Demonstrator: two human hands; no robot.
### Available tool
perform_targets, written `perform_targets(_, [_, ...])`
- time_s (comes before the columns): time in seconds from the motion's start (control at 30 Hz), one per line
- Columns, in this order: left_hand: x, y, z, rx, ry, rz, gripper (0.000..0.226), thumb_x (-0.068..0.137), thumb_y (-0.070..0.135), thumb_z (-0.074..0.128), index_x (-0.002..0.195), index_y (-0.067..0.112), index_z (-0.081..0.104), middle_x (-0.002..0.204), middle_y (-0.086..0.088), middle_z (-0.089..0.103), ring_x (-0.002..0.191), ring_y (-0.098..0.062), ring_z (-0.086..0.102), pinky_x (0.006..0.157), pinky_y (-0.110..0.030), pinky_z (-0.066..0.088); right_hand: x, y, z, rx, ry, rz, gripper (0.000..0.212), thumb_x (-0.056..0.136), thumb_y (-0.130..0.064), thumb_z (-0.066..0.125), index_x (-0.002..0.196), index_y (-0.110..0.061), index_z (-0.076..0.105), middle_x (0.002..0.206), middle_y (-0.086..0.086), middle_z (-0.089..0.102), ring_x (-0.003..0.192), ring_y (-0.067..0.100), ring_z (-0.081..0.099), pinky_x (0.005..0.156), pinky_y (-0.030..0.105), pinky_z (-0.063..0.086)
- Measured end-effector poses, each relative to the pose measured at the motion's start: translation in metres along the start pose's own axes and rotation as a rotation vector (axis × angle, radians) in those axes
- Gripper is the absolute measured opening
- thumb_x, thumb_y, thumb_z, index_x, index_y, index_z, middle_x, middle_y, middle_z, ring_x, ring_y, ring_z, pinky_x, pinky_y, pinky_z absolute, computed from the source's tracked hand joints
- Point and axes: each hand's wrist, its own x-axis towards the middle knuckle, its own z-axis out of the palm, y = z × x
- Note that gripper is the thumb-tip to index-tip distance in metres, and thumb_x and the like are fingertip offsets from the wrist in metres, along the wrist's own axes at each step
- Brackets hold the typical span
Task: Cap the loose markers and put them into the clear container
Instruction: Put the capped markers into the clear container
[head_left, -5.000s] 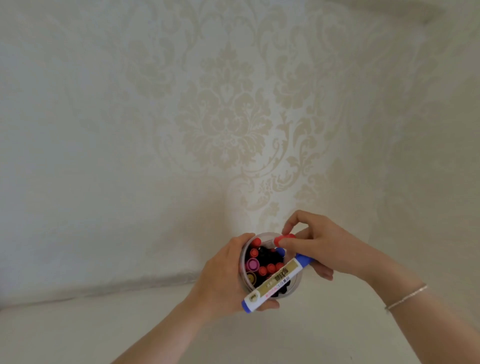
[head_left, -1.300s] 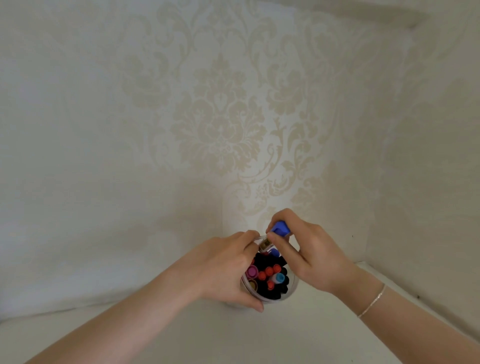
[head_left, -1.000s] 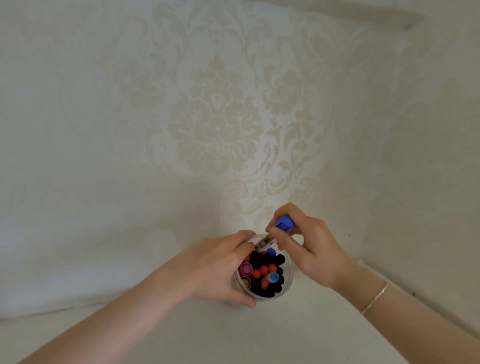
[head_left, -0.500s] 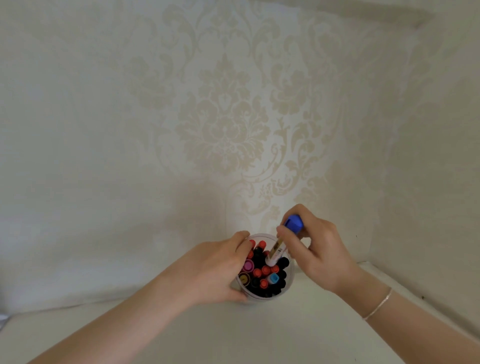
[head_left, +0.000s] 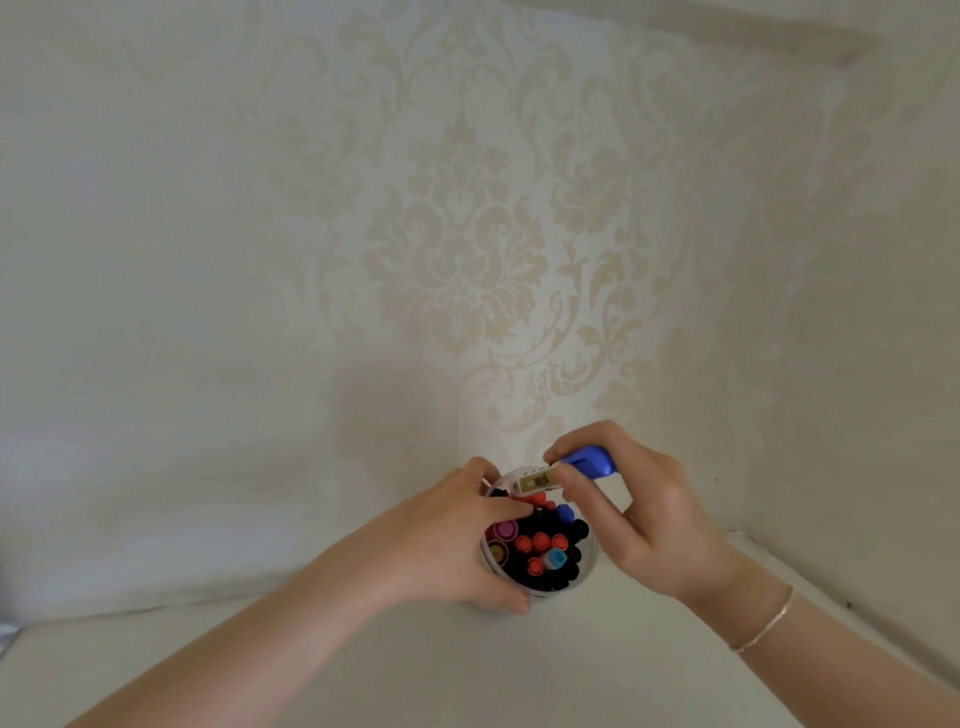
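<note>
Half a second back the blue-capped marker (head_left: 563, 470) stood steeply, its white barrel dipping into the clear container (head_left: 587, 569); it now lies nearly level across the far rim, cap end to the right, barrel end over the rim toward the left fingers. The left hand has also crept further over the container's mouth.

Nearest the camera, both bare forearms reach in from the bottom edge over a pale tabletop (head_left: 571, 670); a thin bracelet (head_left: 763, 621) circles the right wrist. The left hand (head_left: 447, 551) wraps the clear container from its left side, thumb curled under the near wall and fingers hooked over the rim onto the marker ends inside. Within the container, capped markers stand upright and packed close: mostly black ends, several red ones, a pink one (head_left: 505, 530) and a yellowish one at the left, a light blue one (head_left: 557, 559) toward the near side, and a darker blue one further back. The right hand (head_left: 652, 525) pinches the blue-capped marker between thumb and curled fingers, just above the far rim. Behind, damask wallpaper (head_left: 457, 260) covers the wall, which meets a second wall at the right.
</note>
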Motion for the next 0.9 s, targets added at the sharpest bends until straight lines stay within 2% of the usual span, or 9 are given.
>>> perform_targets(0.1, [-0.003, -0.001, -0.001, 0.036, 0.010, 0.004, 0.070, 0.072, 0.058, 0.072, 0.134, 0.044, 0.044, 0.139, 0.017, 0.034, 0.120, -0.009, 0.047, 0.098, -0.023, 0.042, -0.003, 0.005, 0.004, -0.012, -0.048, 0.082, 0.022, 0.094, -0.035, 0.048, 0.098, -0.016, 0.059, 0.080, -0.008, 0.064, 0.069, 0.008, 0.063, 0.062, 0.026, 0.050])
perform_targets(0.17, [-0.006, 0.000, -0.003, 0.105, 0.051, -0.001, 0.074, 0.073, 0.060, 0.070, 0.135, 0.037, 0.038, 0.137, 0.017, 0.041, 0.116, -0.009, 0.051, 0.093, -0.025, 0.045, -0.001, 0.008, 0.003, 0.005, -0.025, 0.133, 0.024, 0.092, -0.035, 0.047, 0.094, -0.014, 0.058, 0.076, -0.007, 0.063, 0.070, 0.008, 0.063, 0.064, 0.026, 0.051])
perform_targets(0.3, [-0.005, 0.006, -0.003, 0.276, 0.074, 0.005, 0.084, 0.075, 0.065, 0.062, 0.141, 0.025, 0.028, 0.128, 0.008, 0.048, 0.107, -0.015, 0.055, 0.085, -0.032, 0.050, 0.006, 0.005, 0.003, -0.051, -0.064, 0.162, 0.027, 0.091, -0.041, 0.043, 0.090, -0.017, 0.053, 0.071, -0.003, 0.060, 0.066, 0.015, 0.060, 0.061, 0.035, 0.048])
perform_targets(0.4, [-0.002, 0.011, -0.004, 0.350, 0.048, -0.027, 0.076, 0.076, 0.066, 0.059, 0.132, 0.019, 0.041, 0.114, 0.003, 0.048, 0.095, -0.017, 0.055, 0.078, -0.032, 0.051, 0.013, 0.001, 0.000, -0.044, -0.133, 0.143, 0.026, 0.091, -0.041, 0.042, 0.090, -0.017, 0.053, 0.073, -0.003, 0.060, 0.067, 0.013, 0.060, 0.062, 0.031, 0.049])
perform_targets(0.53, [0.002, 0.012, -0.009, 0.339, -0.006, -0.063, 0.069, 0.074, 0.067, 0.060, 0.125, 0.021, 0.050, 0.110, 0.004, 0.045, 0.092, -0.016, 0.053, 0.077, -0.030, 0.050, 0.010, 0.003, -0.005, -0.302, -0.195, -0.020, 0.025, 0.094, -0.034, 0.041, 0.091, -0.013, 0.053, 0.070, -0.003, 0.058, 0.054, 0.015, 0.052, 0.051, 0.033, 0.044])
perform_targets(0.6, [0.004, 0.012, -0.012, 0.355, -0.014, -0.067, 0.068, 0.073, 0.068, 0.061, 0.122, 0.021, 0.052, 0.108, 0.004, 0.047, 0.091, -0.016, 0.054, 0.075, -0.029, 0.049, 0.008, 0.001, -0.005, -0.170, -0.205, 0.082, 0.022, 0.094, -0.034, 0.043, 0.092, -0.015, 0.053, 0.074, -0.004, 0.060, 0.064, 0.015, 0.058, 0.058, 0.033, 0.048])
perform_targets(0.67, [0.005, 0.012, -0.014, 0.357, -0.028, -0.071, 0.067, 0.072, 0.069, 0.062, 0.120, 0.023, 0.055, 0.106, 0.005, 0.048, 0.090, -0.016, 0.055, 0.073, -0.029, 0.048, 0.008, 0.002, -0.007, -0.069, -0.199, 0.159, 0.017, 0.093, -0.033, 0.046, 0.094, -0.018, 0.055, 0.080, -0.008, 0.064, 0.077, 0.008, 0.062, 0.068, 0.027, 0.050])
perform_targets(0.73, [0.005, 0.011, -0.017, 0.321, -0.044, -0.075, 0.064, 0.071, 0.069, 0.063, 0.119, 0.028, 0.056, 0.106, 0.007, 0.048, 0.090, -0.014, 0.055, 0.074, -0.028, 0.048, 0.010, 0.002, -0.008, -0.110, -0.203, 0.160, 0.014, 0.093, -0.030, 0.047, 0.094, -0.018, 0.055, 0.082, -0.015, 0.065, 0.079, 0.000, 0.062, 0.068, 0.020, 0.049])
perform_targets(0.9, [0.003, 0.007, -0.014, 0.248, -0.032, -0.080, 0.066, 0.070, 0.067, 0.066, 0.122, 0.029, 0.049, 0.113, 0.010, 0.047, 0.093, -0.013, 0.055, 0.076, -0.027, 0.048, 0.016, 0.000, -0.010, 0.038, -0.234, 0.295, 0.005, 0.096, -0.019, 0.052, 0.092, -0.018, 0.055, 0.080, 0.000, 0.063, 0.079, 0.011, 0.062, 0.073, 0.035, 0.054])
